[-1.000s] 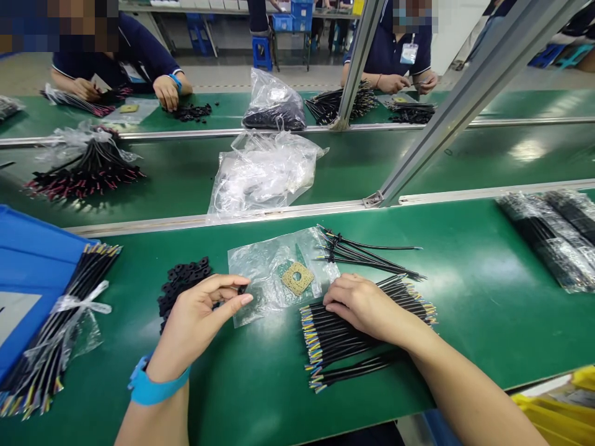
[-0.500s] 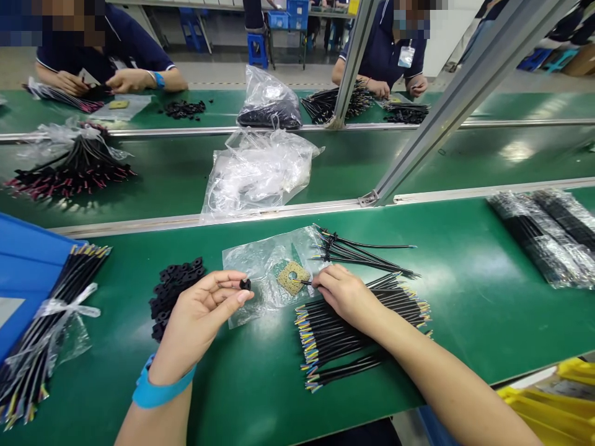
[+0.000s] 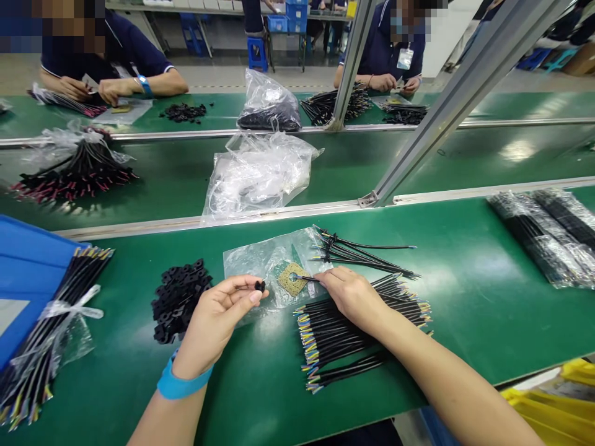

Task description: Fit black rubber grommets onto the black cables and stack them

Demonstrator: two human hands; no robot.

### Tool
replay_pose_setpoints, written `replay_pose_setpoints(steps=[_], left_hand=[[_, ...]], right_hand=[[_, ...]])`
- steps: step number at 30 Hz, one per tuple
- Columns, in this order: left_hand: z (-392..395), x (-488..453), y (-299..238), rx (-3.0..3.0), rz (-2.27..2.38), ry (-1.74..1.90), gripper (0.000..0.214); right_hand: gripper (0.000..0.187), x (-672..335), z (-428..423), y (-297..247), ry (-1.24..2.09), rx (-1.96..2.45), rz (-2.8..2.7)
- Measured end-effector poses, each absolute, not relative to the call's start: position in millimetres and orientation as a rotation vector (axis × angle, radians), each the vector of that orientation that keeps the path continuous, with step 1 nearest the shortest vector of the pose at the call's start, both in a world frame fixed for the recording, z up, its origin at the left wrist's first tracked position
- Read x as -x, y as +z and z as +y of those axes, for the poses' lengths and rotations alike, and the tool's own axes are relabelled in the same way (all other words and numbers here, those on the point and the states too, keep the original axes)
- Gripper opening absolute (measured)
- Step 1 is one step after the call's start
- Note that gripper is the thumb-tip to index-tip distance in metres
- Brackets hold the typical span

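Note:
My left hand (image 3: 232, 303), with a blue wristband, pinches a small black plastic clip (image 3: 260, 286) between thumb and fingers. My right hand (image 3: 348, 291) grips a black cable (image 3: 310, 279) whose stripped end points left over a yellowish square pad (image 3: 294, 280) with a round hole. The pad lies on a clear plastic bag (image 3: 251, 260). The clip is left of the cable end, apart from it. Below my right hand lies a row of black cables (image 3: 344, 331) with coloured wire ends. Behind it are several cables fitted with black parts (image 3: 362, 251). A pile of black clips (image 3: 179, 297) sits left.
A tied cable bundle (image 3: 51, 328) leans on a blue bin (image 3: 32, 266) at left. Wrapped cable packs (image 3: 548, 238) lie at right. A metal rail (image 3: 279, 212) and slanted post (image 3: 446, 111) bound the far side, with co-workers (image 3: 130, 62) beyond. Yellow bins (image 3: 553, 402) stand lower right.
My left hand has moved right with the black clip, closer to the cable end. My right hand has shifted slightly right, still holding the cable.

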State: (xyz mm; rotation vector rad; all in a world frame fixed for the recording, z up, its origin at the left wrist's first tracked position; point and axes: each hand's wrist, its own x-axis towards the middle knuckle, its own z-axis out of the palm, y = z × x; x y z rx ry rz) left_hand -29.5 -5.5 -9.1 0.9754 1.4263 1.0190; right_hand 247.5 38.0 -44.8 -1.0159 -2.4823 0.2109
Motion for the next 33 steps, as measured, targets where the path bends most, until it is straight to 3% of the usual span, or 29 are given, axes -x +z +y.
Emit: replay_pose_setpoints(steps=[8, 33], left_hand=[[-6, 14, -22, -0.861, 1.269, 0.997, 0.042], [-17, 1, -25, -1.068, 1.331, 0.933, 0.026]], right_hand=[[0.025, -236, 27, -24, 0.408, 0.775, -2.201], [0.018, -226, 11, -30, 0.142, 0.642, -2.171]])
